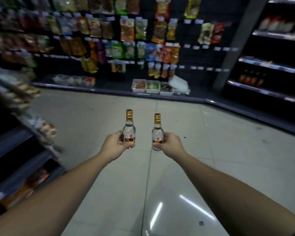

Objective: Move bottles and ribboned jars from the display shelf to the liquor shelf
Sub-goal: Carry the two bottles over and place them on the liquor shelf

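Observation:
Two small clear glass bottles with gold caps and red-and-white labels are held upright over the tiled floor, side by side and apart. My left hand grips the lower body of the left bottle. My right hand grips the lower body of the right bottle. Both arms are stretched forward at about the same height. The fingers cover the lower parts of the labels.
A wall of hanging snack packets faces me, with white bins at its foot. A dark shelf unit on the right holds dark bottles. A blurred shelf runs along my left. Tiled floor lies between.

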